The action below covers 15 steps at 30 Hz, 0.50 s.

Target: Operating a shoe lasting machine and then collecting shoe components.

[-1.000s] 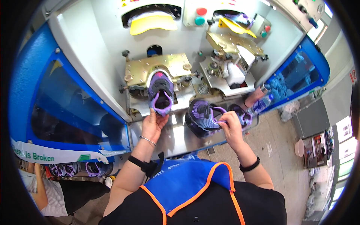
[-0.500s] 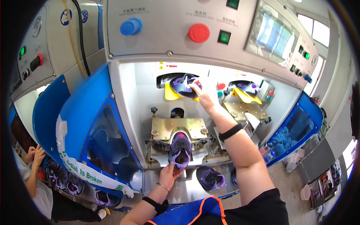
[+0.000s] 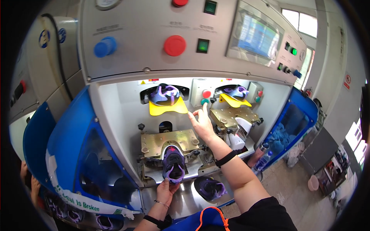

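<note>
A dark purple and black shoe sits toe-in at the brass-coloured clamp plate, its opening toward me. My left hand is closed on its heel from below. My right hand holds nothing, fingers apart. Its raised fingertip is at the green button beneath a red one; whether it presses cannot be seen. Left of that hand, a purple-black shoe upper rests on a yellow bracket at the back wall.
Another upper sits on the right-hand yellow bracket, above a second brass clamp. A loose shoe lies on the metal ledge. Blue side guards flank the bay; bottles stand at right. Another person's hand is at far left.
My right hand has let go of the upper, leaving it on the yellow bracket, and moved toward the button box. My left hand still holds the shoe's heel. The view has shifted.
</note>
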Tool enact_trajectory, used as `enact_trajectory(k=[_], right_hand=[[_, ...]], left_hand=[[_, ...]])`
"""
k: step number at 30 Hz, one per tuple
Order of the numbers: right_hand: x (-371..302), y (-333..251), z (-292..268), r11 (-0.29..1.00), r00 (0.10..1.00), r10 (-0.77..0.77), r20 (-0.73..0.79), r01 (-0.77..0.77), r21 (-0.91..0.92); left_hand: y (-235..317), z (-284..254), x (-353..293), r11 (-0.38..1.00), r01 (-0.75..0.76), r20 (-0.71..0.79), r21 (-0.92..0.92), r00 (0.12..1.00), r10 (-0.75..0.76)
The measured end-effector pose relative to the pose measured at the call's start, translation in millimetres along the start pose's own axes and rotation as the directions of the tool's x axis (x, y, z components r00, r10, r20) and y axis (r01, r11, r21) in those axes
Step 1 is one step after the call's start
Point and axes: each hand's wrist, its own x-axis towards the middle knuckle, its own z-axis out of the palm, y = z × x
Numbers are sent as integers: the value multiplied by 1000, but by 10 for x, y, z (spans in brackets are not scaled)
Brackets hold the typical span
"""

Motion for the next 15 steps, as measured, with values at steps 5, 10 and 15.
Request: enact_trajectory(k=[5, 10, 15], right_hand=[[-231, 346, -618, 991, 995, -34, -97, 46, 124], [-361, 1414, -1725, 983, 915, 161, -371, -183, -26], [-993, 1799, -2458, 918, 913, 347, -213, -377, -123]], left_hand=[[73, 49, -86, 1000, -8, -42, -9, 999, 8], [118, 125, -66, 1000, 24, -46, -13, 999, -25], [-11, 86, -233, 976, 212, -11, -47, 977, -213]])
